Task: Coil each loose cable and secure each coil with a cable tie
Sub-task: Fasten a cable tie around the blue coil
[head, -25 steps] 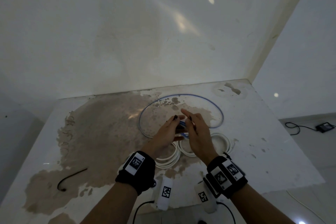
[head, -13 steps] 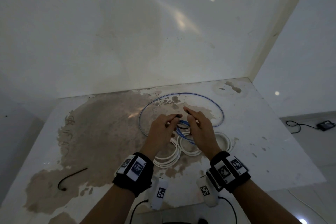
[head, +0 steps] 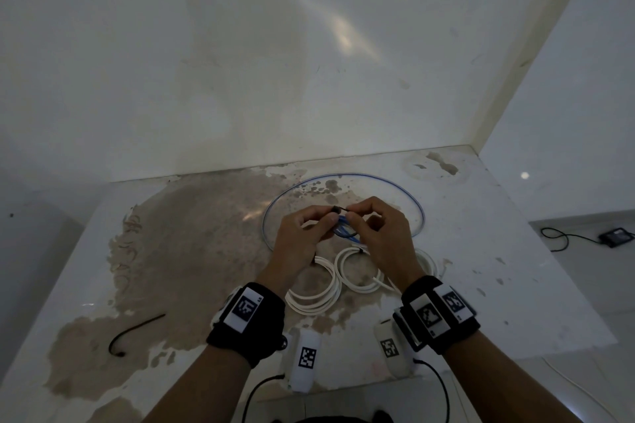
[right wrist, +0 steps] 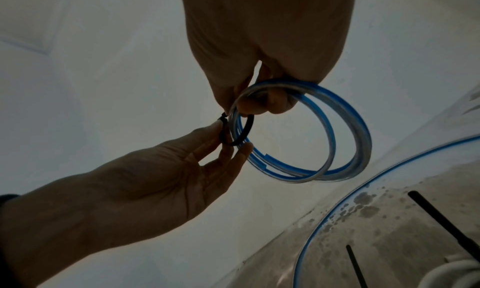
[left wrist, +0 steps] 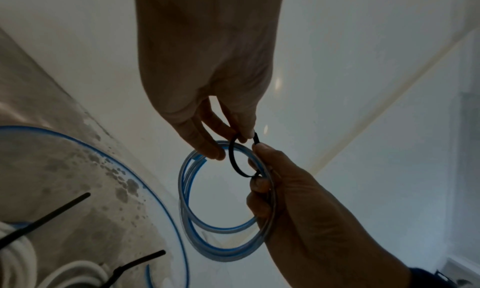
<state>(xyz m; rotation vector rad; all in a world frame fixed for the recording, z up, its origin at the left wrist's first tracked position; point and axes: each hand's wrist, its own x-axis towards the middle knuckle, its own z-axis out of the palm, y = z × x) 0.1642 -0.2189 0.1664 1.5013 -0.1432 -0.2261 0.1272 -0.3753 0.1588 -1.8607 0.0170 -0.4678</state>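
Note:
Both hands are raised over the table (head: 515, 285). A small coil of blue cable (head: 343, 229) (left wrist: 207, 249) (right wrist: 361, 140) hangs from my right hand (head: 351, 216) (right wrist: 249, 107), whose fingers curl through it. A black cable tie (head: 338, 209) (left wrist: 232, 159) (right wrist: 248, 130) is looped loosely round one side of the coil. My left hand (head: 334, 215) (left wrist: 228, 144) pinches the tie's upper end. In the left wrist view the right hand (left wrist: 259, 165) also pinches the tie by its head. A wide blue cable loop (head: 378, 176) (left wrist: 155, 189) lies flat below.
Two white coils (head: 316, 299) (head: 357, 285) with black ties (left wrist: 44, 216) lie under my wrists, and another white coil (head: 429, 261) shows beside my right wrist. A loose black tie (head: 134, 331) lies at the front left. Walls close off the back and the right.
My fingers were stretched over the coil; they have curled and met at the tips. The black tie now forms a loop round the blue coil, and both hands sit slightly higher.

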